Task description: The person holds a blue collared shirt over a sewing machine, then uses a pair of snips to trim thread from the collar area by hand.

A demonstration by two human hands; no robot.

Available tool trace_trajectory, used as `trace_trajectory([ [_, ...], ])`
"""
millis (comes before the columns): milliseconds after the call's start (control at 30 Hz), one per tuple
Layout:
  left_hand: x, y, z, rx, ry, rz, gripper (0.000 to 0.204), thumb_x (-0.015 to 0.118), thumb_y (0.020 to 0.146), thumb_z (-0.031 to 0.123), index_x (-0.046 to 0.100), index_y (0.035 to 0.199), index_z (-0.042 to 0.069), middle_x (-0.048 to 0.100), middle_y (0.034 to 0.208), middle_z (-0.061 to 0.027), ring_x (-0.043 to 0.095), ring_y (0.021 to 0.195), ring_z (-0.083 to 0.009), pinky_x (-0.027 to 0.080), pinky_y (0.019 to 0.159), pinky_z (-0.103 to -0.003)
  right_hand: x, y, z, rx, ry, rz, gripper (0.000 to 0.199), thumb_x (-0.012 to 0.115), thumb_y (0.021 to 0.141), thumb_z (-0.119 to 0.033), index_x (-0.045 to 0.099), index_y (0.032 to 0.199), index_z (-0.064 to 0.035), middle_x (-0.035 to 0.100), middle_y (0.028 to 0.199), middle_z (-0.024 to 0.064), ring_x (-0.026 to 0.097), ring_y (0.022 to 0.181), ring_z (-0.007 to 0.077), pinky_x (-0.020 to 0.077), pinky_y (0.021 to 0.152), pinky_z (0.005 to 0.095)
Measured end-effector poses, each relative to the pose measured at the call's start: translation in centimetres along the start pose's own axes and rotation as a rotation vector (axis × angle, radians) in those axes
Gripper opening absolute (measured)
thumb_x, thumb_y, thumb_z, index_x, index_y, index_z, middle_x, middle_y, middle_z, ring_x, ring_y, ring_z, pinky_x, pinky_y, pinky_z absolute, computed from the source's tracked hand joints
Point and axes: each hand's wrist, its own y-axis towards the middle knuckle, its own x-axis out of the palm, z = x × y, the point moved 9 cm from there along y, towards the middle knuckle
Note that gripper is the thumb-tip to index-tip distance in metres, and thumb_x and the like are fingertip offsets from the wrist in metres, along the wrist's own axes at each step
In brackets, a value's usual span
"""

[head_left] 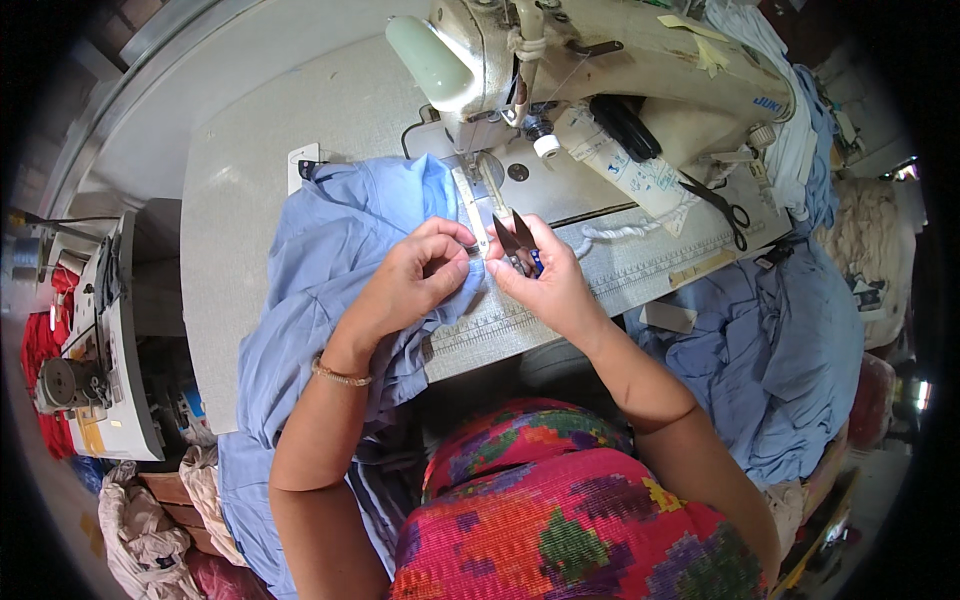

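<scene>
A pale wall (240,75) rises beyond my grey tabletop (222,250); a second worktable (136,425) (white-topped) stands at my left, and bright light (922,392) glints far right.

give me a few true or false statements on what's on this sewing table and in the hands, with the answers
1. The right hand holds dark-bladed snips. True.
2. The beaded bracelet is on the right wrist. False: it is on the left wrist.
3. The scissors with black handles lie to the right of both hands. True.
4. The cloth on the table by the left hand is bright red. False: it is light blue.
5. The sewing machine stands beyond both hands. True.
</scene>
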Motion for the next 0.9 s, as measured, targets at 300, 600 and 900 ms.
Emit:
trace_trajectory([
  [300, 0.1, 0.1, 0.3, 0.03, 0.008, 0.015, 0.01, 0.058, 0.085, 0.005, 0.056, 0.077, -0.002, 0.049, 0.103, -0.0033, 0.043, 0.066, -0.0046, 0.038, 0.058, -0.02, 0.4, -0.5, -1.0, -0.109, -0.189, 0.051, 0.038, 0.062, 0.08, -0.009, 0.048, 0.115, -0.0034, 0.064, 0.09, 0.0169, 0.065, 0.082, 0.0275, 0.0498, 0.069, 0.0339],
  [600, 0.3, 0.0, 0.6, 0.086, 0.118, 0.002, 0.009, 0.059, 0.082, 0.003, 0.055, 0.077, -0.003, 0.048, 0.099, -0.0043, 0.045, 0.071, -0.0075, 0.039, 0.061, -0.021, 1.7, -0.1, -1.5, -0.16, -0.376, 0.048, 0.042, 0.057, 0.077, -0.005, 0.047, 0.117, -0.0075, 0.062, 0.091, 0.019, 0.061, 0.081, 0.0367, 0.0496, 0.065, 0.0405],
  [900, -0.1, 0.0, -0.2, 0.016, -0.024, 0.018, 0.009, 0.058, 0.083, 0.003, 0.055, 0.077, -0.002, 0.049, 0.099, -0.0013, 0.043, 0.068, -0.0034, 0.038, 0.06, -0.018, -0.7, 0.3, 0.2, -0.046, -0.133, 0.188, 0.044, 0.053, 0.076, 0.001, 0.047, 0.118, -0.0053, 0.06, 0.082, 0.0083, 0.056, 0.064, 0.0124, 0.0456, 0.06, 0.026],
])
